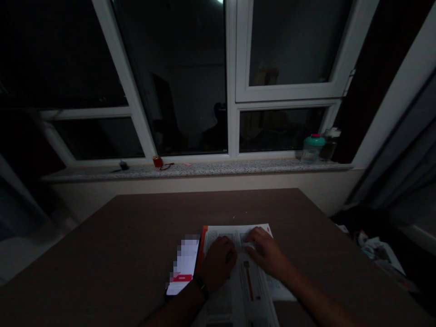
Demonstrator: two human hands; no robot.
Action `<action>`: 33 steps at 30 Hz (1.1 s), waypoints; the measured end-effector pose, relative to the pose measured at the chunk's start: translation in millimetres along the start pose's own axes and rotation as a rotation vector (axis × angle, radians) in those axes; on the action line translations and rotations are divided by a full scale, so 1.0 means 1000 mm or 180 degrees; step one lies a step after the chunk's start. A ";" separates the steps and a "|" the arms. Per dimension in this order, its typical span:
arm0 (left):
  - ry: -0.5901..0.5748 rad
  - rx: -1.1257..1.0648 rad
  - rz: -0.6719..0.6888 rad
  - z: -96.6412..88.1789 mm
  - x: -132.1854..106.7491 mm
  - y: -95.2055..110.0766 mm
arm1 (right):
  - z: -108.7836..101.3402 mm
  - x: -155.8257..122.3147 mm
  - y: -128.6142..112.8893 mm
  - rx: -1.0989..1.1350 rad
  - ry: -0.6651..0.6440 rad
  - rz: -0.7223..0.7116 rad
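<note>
A printed sheet or booklet (pixel 250 290) with an orange edge and red marks lies on the brown table (pixel 136 236) near its front edge. My left hand (pixel 218 263) rests on the paper's left part with its fingers curled in, and nothing shows in them. A dark band sits on that wrist. My right hand (pixel 267 252) lies flat on the paper's upper right, fingers stretched toward the left. A lit phone (pixel 184 268) lies just left of the paper, beside my left hand.
A stone windowsill (pixel 204 169) runs behind the table under dark windows. On it stand a small red container (pixel 157 161), a teal-lidded jar (pixel 312 147) and a bottle (pixel 329 143). Clutter lies on the floor at the right (pixel 374 250).
</note>
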State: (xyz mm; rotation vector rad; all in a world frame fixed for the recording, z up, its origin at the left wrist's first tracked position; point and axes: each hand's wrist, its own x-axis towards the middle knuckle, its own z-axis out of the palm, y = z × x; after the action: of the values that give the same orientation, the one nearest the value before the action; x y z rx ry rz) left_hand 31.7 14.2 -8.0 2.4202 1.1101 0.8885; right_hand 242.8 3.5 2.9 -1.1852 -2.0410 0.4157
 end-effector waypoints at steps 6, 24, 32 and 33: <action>0.0021 0.0131 -0.0077 -0.007 0.003 -0.003 | 0.004 -0.011 -0.014 -0.0579 -0.0795 -0.0203; -0.1512 0.0826 0.0126 -0.030 -0.006 0.005 | -0.006 -0.009 0.014 -0.1279 -0.0063 0.0715; -0.1227 0.1129 0.0244 -0.022 -0.006 0.004 | -0.007 -0.005 0.004 -0.0502 0.0029 0.0308; -0.1219 0.1153 0.0257 -0.022 -0.007 0.005 | -0.005 -0.005 0.001 -0.0396 -0.0138 0.0180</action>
State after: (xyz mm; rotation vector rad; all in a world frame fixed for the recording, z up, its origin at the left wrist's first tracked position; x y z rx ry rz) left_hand 16.6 6.9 8.1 2.7824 1.1032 0.2320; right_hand 249.0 -0.1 3.7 -1.3213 -2.1000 0.3485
